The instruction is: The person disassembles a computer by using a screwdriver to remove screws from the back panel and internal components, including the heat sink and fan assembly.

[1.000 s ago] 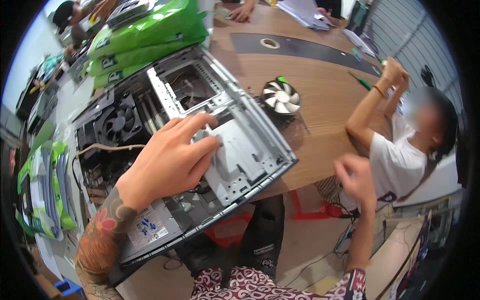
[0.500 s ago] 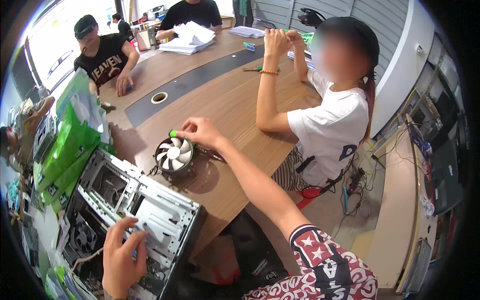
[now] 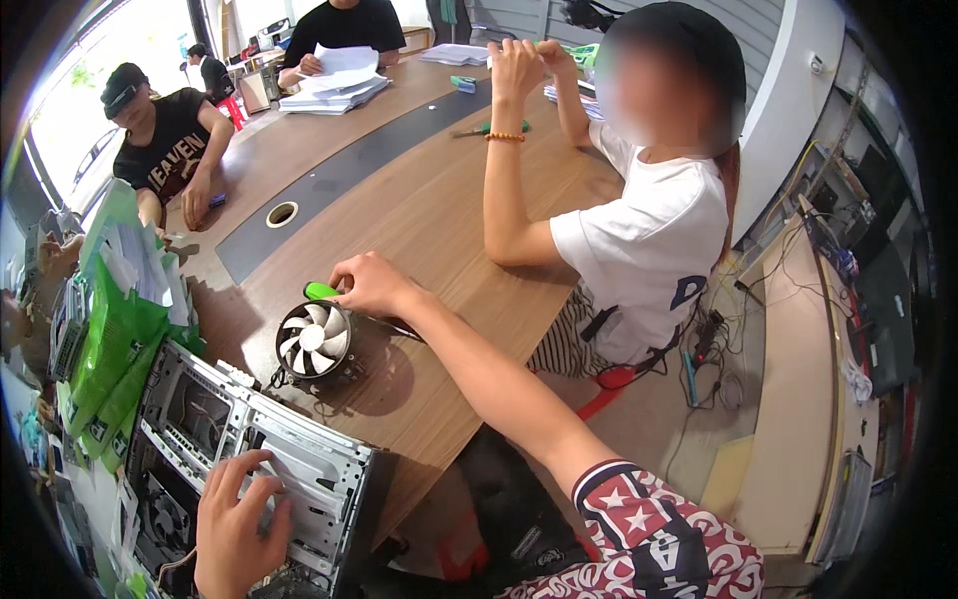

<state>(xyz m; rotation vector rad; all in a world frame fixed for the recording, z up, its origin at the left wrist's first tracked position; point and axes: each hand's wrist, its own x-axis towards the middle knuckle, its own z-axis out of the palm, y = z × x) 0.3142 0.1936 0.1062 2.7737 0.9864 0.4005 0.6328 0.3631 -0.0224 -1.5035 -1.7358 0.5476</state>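
Note:
At the table's near edge, my right hand [image 3: 374,288] is closed around a green-handled screwdriver [image 3: 321,291]; a thin dark shaft seems to show past my wrist. Right beside it, a CPU cooler [image 3: 313,341] with a white-bladed fan lies fan-up on the wood, its cable at the left. My left hand [image 3: 238,524] hangs over an opened computer case [image 3: 309,469], fingers bent and apart, with nothing visible in them. Whether its fingertips touch the metal, I cannot tell. The case lies on its side, with a dark fan [image 3: 165,519] inside.
The wooden table [image 3: 429,230] bears a tape roll [image 3: 282,215], a green-handled tool [image 3: 489,130] and paper stacks [image 3: 334,95]. Green bags [image 3: 115,349] crowd the case's left. A person in white [image 3: 649,220] sits close on the right; two others sit across. Cables [image 3: 714,349] lie on the floor.
My view has shifted, so most things sit further left. More of the green handle shows beside my right fingers. The person in black at the back now holds up a sheet differently.

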